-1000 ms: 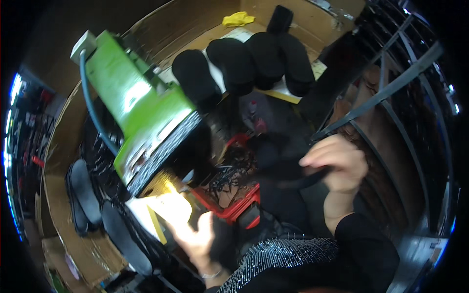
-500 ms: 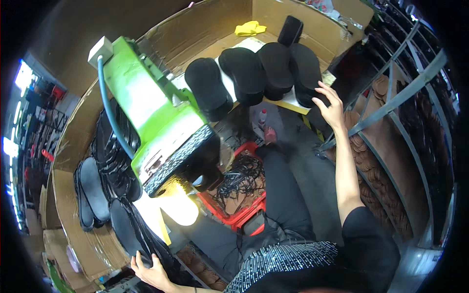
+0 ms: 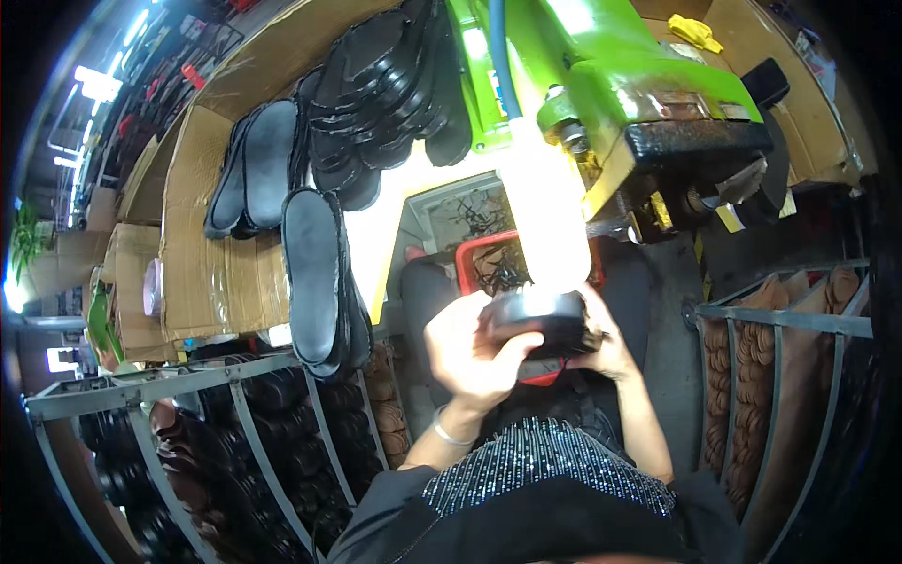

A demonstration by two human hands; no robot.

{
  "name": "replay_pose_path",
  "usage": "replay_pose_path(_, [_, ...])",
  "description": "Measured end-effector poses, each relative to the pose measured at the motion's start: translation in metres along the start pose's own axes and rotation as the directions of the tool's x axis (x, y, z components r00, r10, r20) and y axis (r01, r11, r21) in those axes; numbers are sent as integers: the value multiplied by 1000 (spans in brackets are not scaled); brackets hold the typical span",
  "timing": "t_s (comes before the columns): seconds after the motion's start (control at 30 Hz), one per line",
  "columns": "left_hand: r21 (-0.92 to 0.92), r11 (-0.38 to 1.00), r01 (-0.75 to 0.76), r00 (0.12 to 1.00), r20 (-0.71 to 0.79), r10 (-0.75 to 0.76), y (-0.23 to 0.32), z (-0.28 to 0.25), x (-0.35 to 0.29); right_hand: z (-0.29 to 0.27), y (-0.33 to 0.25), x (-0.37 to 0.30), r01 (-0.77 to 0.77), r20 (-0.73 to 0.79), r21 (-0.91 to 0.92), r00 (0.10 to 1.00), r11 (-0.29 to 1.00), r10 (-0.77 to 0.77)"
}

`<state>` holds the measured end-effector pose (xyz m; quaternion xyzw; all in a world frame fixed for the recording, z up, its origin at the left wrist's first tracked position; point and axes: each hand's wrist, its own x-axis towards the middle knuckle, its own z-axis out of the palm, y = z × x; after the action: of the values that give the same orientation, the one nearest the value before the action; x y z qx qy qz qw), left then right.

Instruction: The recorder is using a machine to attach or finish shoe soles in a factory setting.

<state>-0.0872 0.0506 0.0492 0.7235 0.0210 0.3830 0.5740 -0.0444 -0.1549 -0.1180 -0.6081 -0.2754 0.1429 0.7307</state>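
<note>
Close in front of my chest, a black shoe sole point(image 3: 540, 324) is held between both hands, seen end-on and blurred by motion. It looks thick, so I cannot tell whether it is one sole or a small stack. My left hand point(image 3: 465, 352) grips its left side, thumb across the near face. Around its right side wrap the fingers of my right hand point(image 3: 606, 343), partly hidden behind it. A bright lamp point(image 3: 554, 226) shines just above the sole. Left of my hands, more black soles point(image 3: 315, 282) overlap at the table's corner.
A green machine point(image 3: 611, 85) with a dark head stands ahead to the right. Below the lamp sits a red crate point(image 3: 465, 258) with black trimmings. Cardboard walls point(image 3: 221, 291) border the table, where more soles point(image 3: 376, 103) are heaped. Metal racks point(image 3: 244, 376) flank me on both sides.
My view has turned left. My left hand has come from the soles at the left, my right hand from the black stacks at the right; both now hold a sole before my chest.
</note>
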Motion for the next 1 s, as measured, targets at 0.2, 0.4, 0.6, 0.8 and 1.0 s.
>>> replay_pose_path(0.2, [248,943,223,966,72,-247,-28,39,-21,7,-17,-51,-678,-141,135,709,723,691])
replay_pose_path(0.4, [220,933,284,918,219,-331,-46,76,-9,13,5,-69,-494,-248,402,752,771,611])
replay_pose_path(0.6, [244,955,168,955,199,-218,-65,79,-6,0,-28,-68,-323,-292,566,782,758,551])
replay_pose_path(0.8, [16,940,341,906,259,-333,-58,69,-8,-56,-73,-70,-41,-695,397,638,917,330])
replay_pose_path(1.0, [45,964,262,911,317,-263,-51,62,9,-124,-128,9,-38,-776,85,624,996,90])
